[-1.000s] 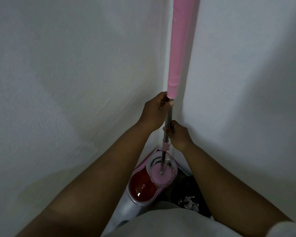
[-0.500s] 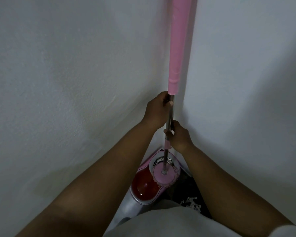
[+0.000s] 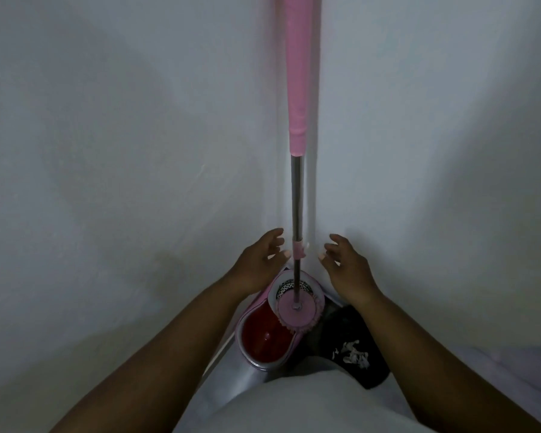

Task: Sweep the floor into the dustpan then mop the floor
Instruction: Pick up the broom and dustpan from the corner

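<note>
Standing upright between your two hands, the mop (image 3: 296, 198) runs along the corner where the two white walls (image 3: 107, 151) meet. Its upper part, well above your hands, is a long pink grip (image 3: 299, 73) that climbs out of the top of the view. Below it a bare silver metal shaft (image 3: 297, 195) drops to a small pink collar (image 3: 299, 249) level with your fingertips, then a thinner, darker length goes on down past your hands. At the bottom sits the round pink mop head (image 3: 299, 315), flat disc upward, with a fringe of pink fibres round its edge. It rests over the perforated metal spinner basket (image 3: 285, 284) of the bucket (image 3: 263, 339). The bucket lies below and between your wrists. Its nearer compartment is deep red inside with a small glint of light, and its rim is pink and white.

Your left hand (image 3: 256, 260) hovers just left of the collar, fingers loosely spread and holding nothing. One fingertip (image 3: 286, 254) comes right up beside the collar, and you cannot tell whether it touches. Your right hand (image 3: 347, 264) is on the other side, fingers likewise relaxed and apart, with a clear gap to the shaft.

Under your right forearm lies a black cloth (image 3: 350, 354) with a white print, just beside the bucket. A pale garment (image 3: 294, 407) fills the bottom of the view between your elbows.
</note>
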`<state>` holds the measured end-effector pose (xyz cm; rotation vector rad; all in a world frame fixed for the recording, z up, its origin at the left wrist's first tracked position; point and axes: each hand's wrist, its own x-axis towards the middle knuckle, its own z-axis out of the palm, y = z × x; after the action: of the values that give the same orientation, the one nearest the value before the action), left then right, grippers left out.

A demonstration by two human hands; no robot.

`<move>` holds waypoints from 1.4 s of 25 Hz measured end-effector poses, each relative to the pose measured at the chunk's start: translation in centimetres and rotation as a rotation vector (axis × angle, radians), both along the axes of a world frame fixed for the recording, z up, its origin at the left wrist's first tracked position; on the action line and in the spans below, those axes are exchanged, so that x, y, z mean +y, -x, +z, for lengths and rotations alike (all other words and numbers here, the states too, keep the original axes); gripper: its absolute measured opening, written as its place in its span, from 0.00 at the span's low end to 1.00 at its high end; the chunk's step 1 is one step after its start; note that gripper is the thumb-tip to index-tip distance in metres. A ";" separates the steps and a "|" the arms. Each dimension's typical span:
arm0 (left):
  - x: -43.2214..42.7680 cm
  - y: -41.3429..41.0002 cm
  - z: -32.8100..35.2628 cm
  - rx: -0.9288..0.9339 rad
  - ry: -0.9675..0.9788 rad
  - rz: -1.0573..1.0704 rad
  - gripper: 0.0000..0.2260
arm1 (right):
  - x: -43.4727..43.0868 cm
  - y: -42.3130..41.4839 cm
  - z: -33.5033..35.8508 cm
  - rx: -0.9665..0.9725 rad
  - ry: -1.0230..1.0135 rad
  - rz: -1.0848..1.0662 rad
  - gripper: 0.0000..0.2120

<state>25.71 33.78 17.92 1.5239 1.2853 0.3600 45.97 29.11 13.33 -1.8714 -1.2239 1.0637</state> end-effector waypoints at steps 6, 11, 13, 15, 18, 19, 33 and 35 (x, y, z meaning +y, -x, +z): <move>-7.7 5.1 -3.0 -0.061 0.137 -0.110 0.23 | -11.3 2.1 1.0 0.027 0.043 -0.094 0.24; -13.4 9.4 -5.6 -0.125 0.222 -0.183 0.22 | -22.0 6.3 0.9 0.106 0.114 -0.283 0.20; -15.2 10.7 -6.4 -0.132 0.267 -0.209 0.22 | -26.2 7.9 0.8 0.117 0.147 -0.349 0.18; -17.1 11.3 -6.9 -0.115 0.305 -0.254 0.21 | -30.4 9.2 0.7 0.168 0.183 -0.442 0.17; -19.8 11.1 -6.9 -0.075 0.324 -0.375 0.19 | -36.1 11.1 0.7 0.224 0.209 -0.568 0.14; -20.5 10.7 -6.8 -0.068 0.331 -0.408 0.19 | -37.7 11.6 0.6 0.240 0.210 -0.605 0.14; -32.7 0.2 -7.8 0.056 0.297 -0.878 0.17 | -60.4 14.8 0.2 0.428 0.128 -1.205 0.12; -36.7 -2.3 -7.2 0.048 0.285 -0.974 0.21 | -64.5 14.9 0.6 0.444 0.086 -1.302 0.12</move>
<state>28.05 -2.91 10.70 1.7094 0.4751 -0.4695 31.05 -35.35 13.95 -1.7935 0.3565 0.6639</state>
